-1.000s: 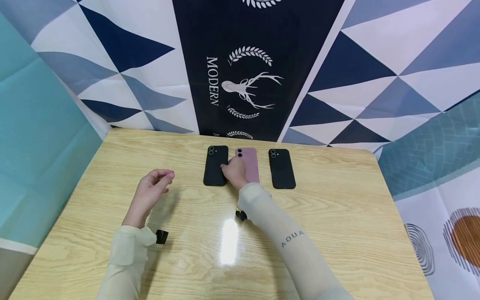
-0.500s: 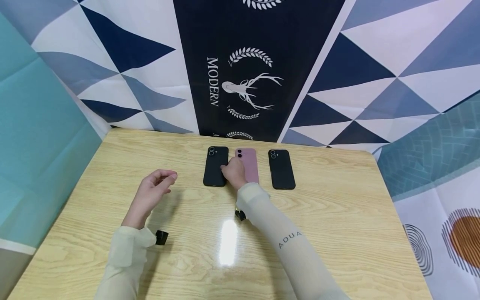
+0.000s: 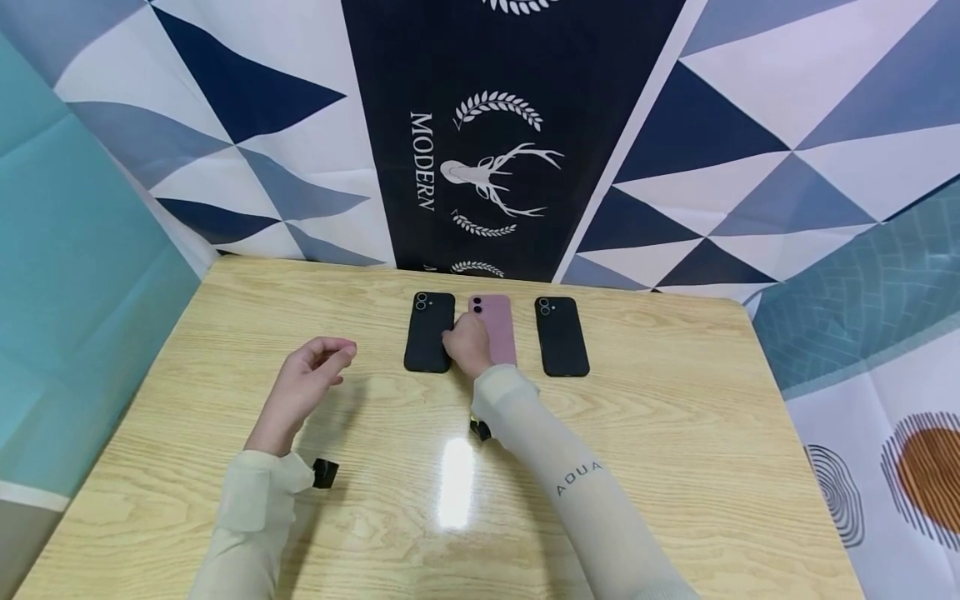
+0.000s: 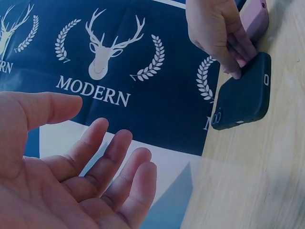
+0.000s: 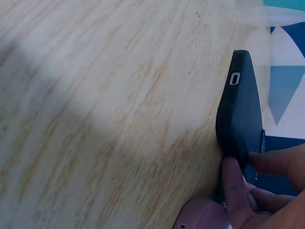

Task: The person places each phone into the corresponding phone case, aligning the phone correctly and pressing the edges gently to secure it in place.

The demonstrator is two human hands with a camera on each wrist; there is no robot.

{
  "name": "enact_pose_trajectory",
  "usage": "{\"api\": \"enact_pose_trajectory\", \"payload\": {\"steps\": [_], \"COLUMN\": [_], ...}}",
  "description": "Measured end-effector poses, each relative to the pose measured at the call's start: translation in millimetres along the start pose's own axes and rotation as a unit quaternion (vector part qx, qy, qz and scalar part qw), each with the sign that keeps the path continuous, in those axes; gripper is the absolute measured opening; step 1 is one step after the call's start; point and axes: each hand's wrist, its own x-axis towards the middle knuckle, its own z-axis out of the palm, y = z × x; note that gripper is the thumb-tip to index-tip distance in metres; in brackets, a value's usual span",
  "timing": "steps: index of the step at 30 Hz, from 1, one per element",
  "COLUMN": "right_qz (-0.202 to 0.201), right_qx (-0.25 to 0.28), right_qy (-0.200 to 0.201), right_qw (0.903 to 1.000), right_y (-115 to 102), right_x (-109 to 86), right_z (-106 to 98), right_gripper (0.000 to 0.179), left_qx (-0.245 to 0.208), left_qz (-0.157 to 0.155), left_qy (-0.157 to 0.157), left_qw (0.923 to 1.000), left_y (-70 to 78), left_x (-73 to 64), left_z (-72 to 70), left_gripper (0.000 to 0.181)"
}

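Observation:
Three smartphones lie back-up in a row near the table's far edge. The thumb and fingers of my right hand (image 3: 468, 343) pinch the right long edge of the left black phone (image 3: 423, 343). Seen from the right wrist, the thumb is over the back of that black phone (image 5: 240, 114) and the fingers are at its side. Just to the right, partly covered by this hand, lies the pink phone (image 3: 501, 329). A second black phone (image 3: 562, 337) lies farther right. My left hand (image 3: 303, 379) hovers above the table on the left, fingers relaxed, holding nothing.
The wooden table (image 3: 652, 433) runs back to a patterned curtain (image 3: 480, 200) with a deer print. A small black piece (image 3: 325, 473) juts from the left cuff, another black piece (image 3: 480, 429) from under the right. Teal cloth (image 3: 82, 275) hangs at the left.

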Motion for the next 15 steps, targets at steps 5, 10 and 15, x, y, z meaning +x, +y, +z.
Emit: {"api": "enact_pose_trajectory", "payload": {"steps": [5, 10, 15], "right_qz": [-0.008, -0.05, -0.071], "right_qx": [0.014, 0.051, 0.093], "right_qy": [-0.002, -0.011, -0.037], "right_qw": [0.9999, 0.9974, 0.9925], "right_y": [3.3, 11.2, 19.2], "right_x": [2.1, -4.2, -23.5], "right_z": [-1.1, -1.4, -16.8], "right_gripper": [0.033, 0.029, 0.026], "left_qx": [0.001, 0.003, 0.007], "left_qz": [0.0, -0.015, -0.022], "left_qy": [-0.003, -0.003, -0.004], "left_qw": [1.0, 0.9999, 0.9997], "left_y": [-1.7, -5.9, -8.2], "left_x": [2.9, 4.0, 5.9], "left_z": [1.1, 0.9, 3.4], "left_gripper": [0.048, 0.051, 0.051]}}
